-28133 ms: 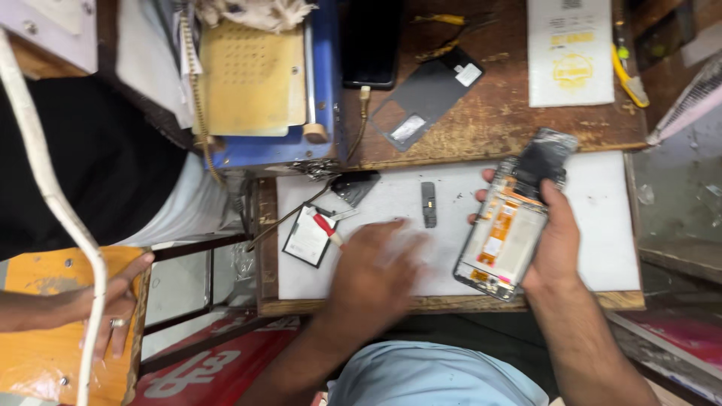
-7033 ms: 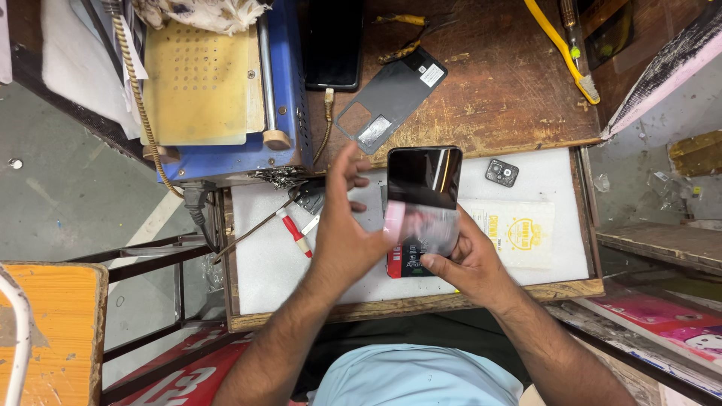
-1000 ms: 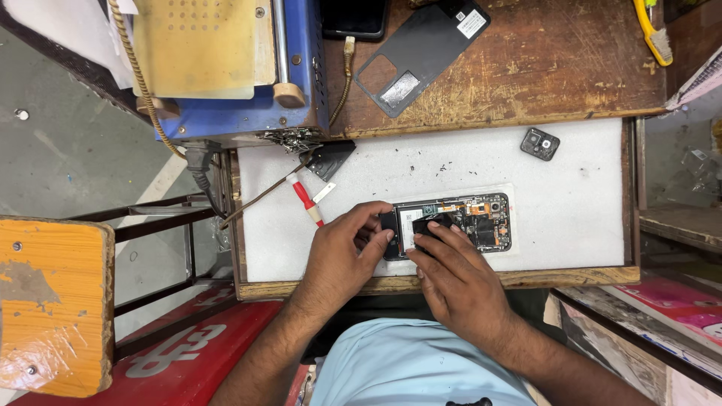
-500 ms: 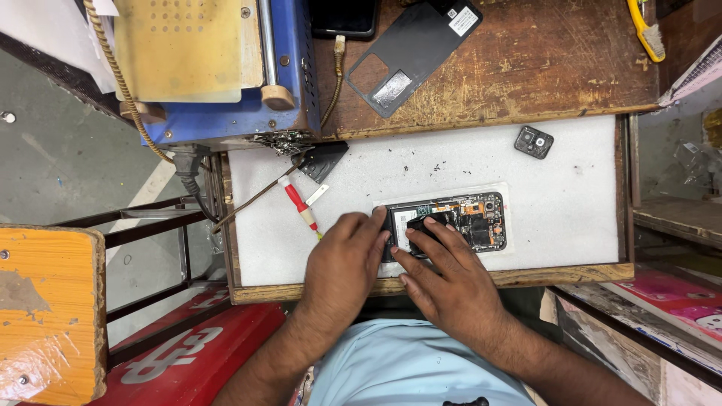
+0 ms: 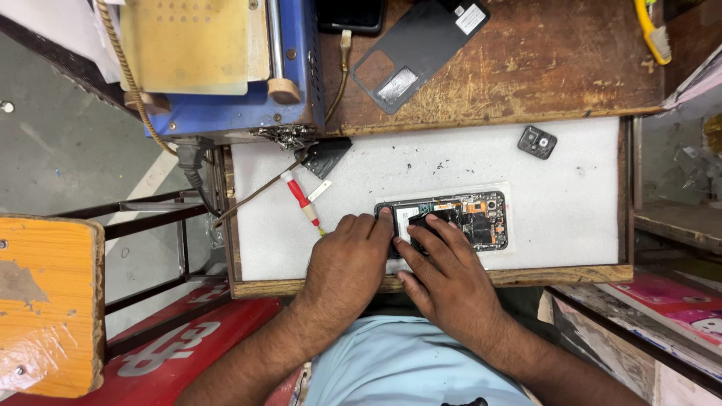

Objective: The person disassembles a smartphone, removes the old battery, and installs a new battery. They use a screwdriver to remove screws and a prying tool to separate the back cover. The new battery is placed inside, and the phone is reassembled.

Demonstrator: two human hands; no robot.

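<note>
An opened phone [image 5: 466,219] with its circuit board showing lies flat on the white foam mat [image 5: 421,162]. My left hand [image 5: 350,259] rests on the phone's left end, fingers pressing its edge. My right hand [image 5: 444,271] lies beside it, fingertips pressing a dark part inside the phone near the battery area. Neither hand lifts anything. A red-and-white screwdriver [image 5: 303,203] lies on the mat just left of my left hand.
A small black camera module [image 5: 537,142] sits at the mat's far right. A dark phone back cover [image 5: 417,53] lies on the wooden bench [image 5: 541,68]. A blue machine with a yellow plate [image 5: 218,60] stands at the back left. An orange stool [image 5: 45,301] is at left.
Over the last second both hands stay pressed on the opened phone; the fingers shift slightly along its left end. Seven seconds ago the phone was held up in both hands.
</note>
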